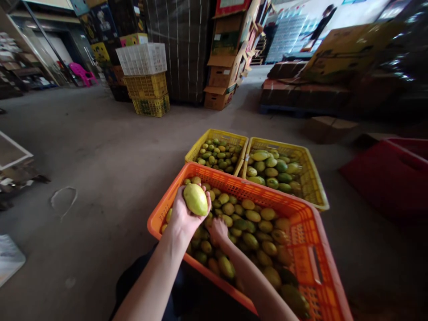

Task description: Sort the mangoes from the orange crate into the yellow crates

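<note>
On the palm of my left hand (182, 218) rests a large yellow-green lemon (195, 199), its fingers curled round the far side. The hand is raised above the left part of an orange plastic crate (302, 258). Lower down, inside that crate, my right hand (219, 232) reaches among many loose lemons (252, 216), green to yellow. Its fingers are bent down into the pile and their tips are hidden; whether they grip a fruit does not show.
Two yellow crates of similar fruit, the left one (191, 154) and the right one (314, 185), adjoin the orange crate's far side. A red bin (384, 174) stands right. Behind are stacked crates (147, 87), cardboard boxes (222, 76), a pink chair (82, 73) and a person (323, 26).
</note>
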`<state>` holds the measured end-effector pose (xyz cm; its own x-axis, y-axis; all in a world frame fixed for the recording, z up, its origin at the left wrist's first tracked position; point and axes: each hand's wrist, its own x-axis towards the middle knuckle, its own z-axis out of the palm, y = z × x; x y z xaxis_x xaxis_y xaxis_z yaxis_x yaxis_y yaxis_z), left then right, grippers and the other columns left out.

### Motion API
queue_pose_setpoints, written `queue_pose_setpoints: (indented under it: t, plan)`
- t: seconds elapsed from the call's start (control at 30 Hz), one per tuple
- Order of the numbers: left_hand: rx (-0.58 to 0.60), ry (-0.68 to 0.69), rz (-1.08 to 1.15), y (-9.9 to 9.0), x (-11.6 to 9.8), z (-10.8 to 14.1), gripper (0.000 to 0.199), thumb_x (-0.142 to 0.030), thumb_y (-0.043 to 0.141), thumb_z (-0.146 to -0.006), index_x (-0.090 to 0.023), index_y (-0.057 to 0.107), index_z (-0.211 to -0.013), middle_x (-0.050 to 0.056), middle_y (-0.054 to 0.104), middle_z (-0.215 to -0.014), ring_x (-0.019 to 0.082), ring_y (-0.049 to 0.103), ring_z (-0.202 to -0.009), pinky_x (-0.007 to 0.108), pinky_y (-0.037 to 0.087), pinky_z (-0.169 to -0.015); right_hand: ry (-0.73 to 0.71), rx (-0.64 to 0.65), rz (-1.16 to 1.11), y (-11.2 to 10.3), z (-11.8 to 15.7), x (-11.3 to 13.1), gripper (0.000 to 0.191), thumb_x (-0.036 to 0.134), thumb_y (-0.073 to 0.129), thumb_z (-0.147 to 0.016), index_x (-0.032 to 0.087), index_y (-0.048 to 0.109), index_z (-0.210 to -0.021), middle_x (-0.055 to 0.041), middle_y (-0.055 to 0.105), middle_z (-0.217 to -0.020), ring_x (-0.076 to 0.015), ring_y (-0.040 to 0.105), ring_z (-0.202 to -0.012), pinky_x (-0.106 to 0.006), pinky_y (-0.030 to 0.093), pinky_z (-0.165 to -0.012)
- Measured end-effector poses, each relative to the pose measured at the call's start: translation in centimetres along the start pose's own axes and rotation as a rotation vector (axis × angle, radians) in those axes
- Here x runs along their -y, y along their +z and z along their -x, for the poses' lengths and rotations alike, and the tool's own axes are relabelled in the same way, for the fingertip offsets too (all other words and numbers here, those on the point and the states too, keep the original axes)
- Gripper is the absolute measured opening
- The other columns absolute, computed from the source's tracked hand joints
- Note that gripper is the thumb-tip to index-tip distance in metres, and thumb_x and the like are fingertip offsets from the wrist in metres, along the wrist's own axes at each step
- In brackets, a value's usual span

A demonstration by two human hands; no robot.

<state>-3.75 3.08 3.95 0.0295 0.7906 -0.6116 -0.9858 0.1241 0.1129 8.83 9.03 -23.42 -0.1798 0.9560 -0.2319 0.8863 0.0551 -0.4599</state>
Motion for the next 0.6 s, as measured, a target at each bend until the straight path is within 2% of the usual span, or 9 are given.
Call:
queue_pose_setpoints:
  t: [0.07,0.13,0.2,0.23,0.3,0.37,0.4,0.47,0.6]
  plan:
    - [0.033,0.035,-0.003,-0.1,0.1,0.2,0.021,-0.025,0.047,-0.081,-0.013,0.062,-0.091,0.005,0.065,-0.078,0.017,0.064,-0.069,0.030,0.055,-0.059,0.019,0.008,-0.131,-3.1,0.3,0.1,0.017,0.034,0.058,-0.075,0.018,0.064,-0.075,-0.0098,0.065,-0.076,-0.0244,0.060,-0.078,-0.036,0.045,-0.068]
    - [0.039,0.087,0.005,-0.3,0.2,0.5,0.022,-0.024,0.045,-0.081,-0.013,0.061,-0.093,0.005,0.065,-0.078,0.018,0.065,-0.069,0.030,0.055,-0.059,-0.004,0.030,-0.307,-7.6,0.8,0.6,0.027,0.044,0.053,-0.077,0.020,0.064,-0.073,-0.0040,0.063,-0.067,-0.0188,0.059,-0.066,-0.032,0.045,-0.060]
    - [0.018,0.119,0.010,-0.4,0.3,0.7,0.024,-0.024,0.044,-0.082,-0.014,0.061,-0.094,0.006,0.065,-0.077,0.018,0.064,-0.068,0.029,0.055,-0.057,-0.064,0.176,-0.883,-13.2,1.8,1.5,0.030,0.046,0.058,-0.073,0.017,0.066,-0.079,-0.0051,0.065,-0.070,-0.0176,0.059,-0.065,-0.032,0.046,-0.060]
    - [0.009,0.119,0.013,-0.4,0.4,0.8,0.024,-0.024,0.043,-0.082,-0.014,0.061,-0.094,0.005,0.065,-0.076,0.018,0.064,-0.067,0.029,0.055,-0.056,-0.089,0.226,-1.090,-16.1,2.6,2.0,0.031,0.046,0.061,-0.070,0.018,0.066,-0.081,-0.0052,0.067,-0.073,-0.0171,0.059,-0.065,-0.032,0.047,-0.061]
    - [0.016,0.085,0.005,-0.4,0.7,0.9,0.026,-0.025,0.042,-0.083,-0.013,0.060,-0.096,0.005,0.064,-0.075,0.017,0.064,-0.065,0.029,0.055,-0.054,-0.124,0.176,-1.378,-21.5,4.8,2.8,0.028,0.042,0.065,-0.067,0.018,0.066,-0.081,-0.0040,0.067,-0.074,-0.0158,0.059,-0.064,-0.031,0.048,-0.062]
    - [0.043,0.043,-0.004,-0.3,1.4,0.7,0.027,-0.026,0.041,-0.083,-0.013,0.060,-0.097,0.005,0.064,-0.074,0.017,0.064,-0.063,0.030,0.055,-0.054,-0.151,0.104,-1.524,-25.4,7.5,3.2,0.029,0.042,0.067,-0.065,0.019,0.066,-0.082,-0.0032,0.068,-0.074,-0.0163,0.061,-0.066,-0.032,0.048,-0.065]
    - [0.060,0.024,-0.009,-0.3,1.9,0.6,0.027,-0.026,0.041,-0.083,-0.013,0.061,-0.096,0.005,0.064,-0.073,0.017,0.064,-0.063,0.030,0.055,-0.054,-0.167,0.061,-1.568,-26.6,8.9,3.2,0.030,0.043,0.068,-0.064,0.020,0.066,-0.083,-0.0025,0.068,-0.076,-0.0162,0.061,-0.067,-0.031,0.049,-0.065]
    - [0.075,-0.007,-0.031,-0.3,3.2,0.2,0.028,-0.026,0.040,-0.083,-0.014,0.061,-0.095,0.005,0.063,-0.070,0.018,0.064,-0.062,0.030,0.055,-0.053,-0.183,-0.050,-1.632,-27.4,11.5,2.9,0.032,0.045,0.071,-0.060,0.021,0.066,-0.081,-0.0016,0.068,-0.076,-0.0161,0.060,-0.065,-0.030,0.048,-0.062]
    - [0.152,-0.091,-0.116,-0.2,5.9,-0.3,0.028,-0.026,0.044,-0.079,-0.014,0.062,-0.096,0.006,0.065,-0.072,0.021,0.066,-0.069,0.035,0.056,-0.059,-0.137,-0.244,-1.553,-25.5,14.7,2.7,0.034,0.045,0.076,-0.058,0.019,0.066,-0.078,-0.0022,0.066,-0.074,-0.0164,0.058,-0.063,-0.029,0.047,-0.058]
